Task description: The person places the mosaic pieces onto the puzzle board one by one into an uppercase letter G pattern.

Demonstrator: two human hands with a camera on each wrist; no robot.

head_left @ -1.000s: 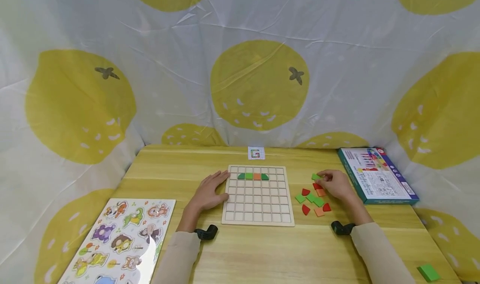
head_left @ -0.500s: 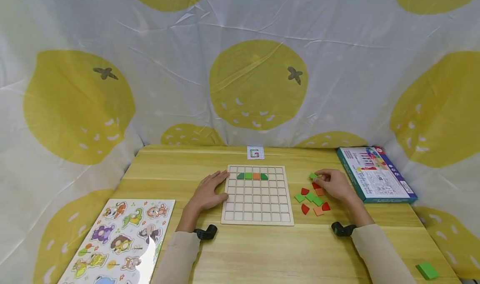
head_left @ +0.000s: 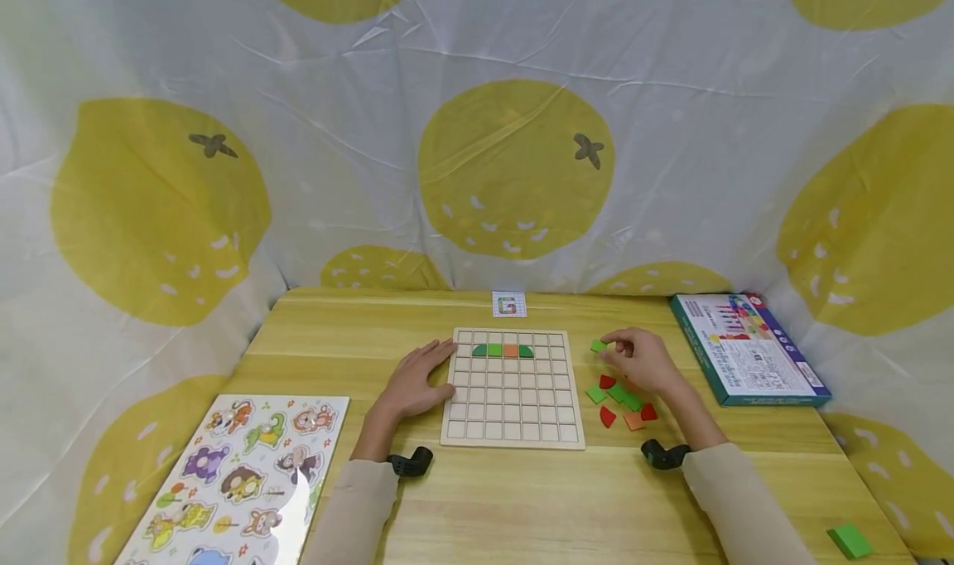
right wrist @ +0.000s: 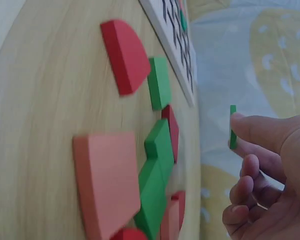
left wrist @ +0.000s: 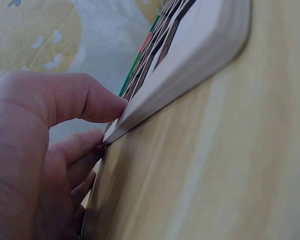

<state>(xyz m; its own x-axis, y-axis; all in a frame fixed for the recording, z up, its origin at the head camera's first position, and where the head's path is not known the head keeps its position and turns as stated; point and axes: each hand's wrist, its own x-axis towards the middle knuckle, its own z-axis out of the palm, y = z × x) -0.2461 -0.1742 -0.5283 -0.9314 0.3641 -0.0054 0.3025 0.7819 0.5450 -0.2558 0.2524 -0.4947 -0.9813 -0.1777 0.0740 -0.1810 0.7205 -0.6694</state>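
Note:
My left hand (head_left: 414, 383) lies at the left edge of the wooden grid board (head_left: 514, 442), its thumb and fingertips touching the rim. In the left wrist view the thumb (left wrist: 100, 102) presses the board's side. Between thumb and forefinger my right hand (head_left: 643, 361) pinches a green square tile (right wrist: 233, 127), raised above the table right of the board. One row of the board holds a dark green piece (head_left: 480, 350), a light green square (head_left: 495, 350), an orange square (head_left: 510, 350) and another dark green piece (head_left: 526, 351).
Loose green tiles (head_left: 617, 393), red quarter-round pieces (head_left: 607, 417) and orange tiles (head_left: 634, 421) lie right of the board. A pattern card (head_left: 509, 304) is behind it. A box (head_left: 760, 350) stands at the right, an animal puzzle (head_left: 246, 466) at the left, a green block (head_left: 850, 541) front right.
My right hand has lifted the green square tile from the far end of the loose pieces and carried it left towards the board. My left hand has stayed at the board's edge.

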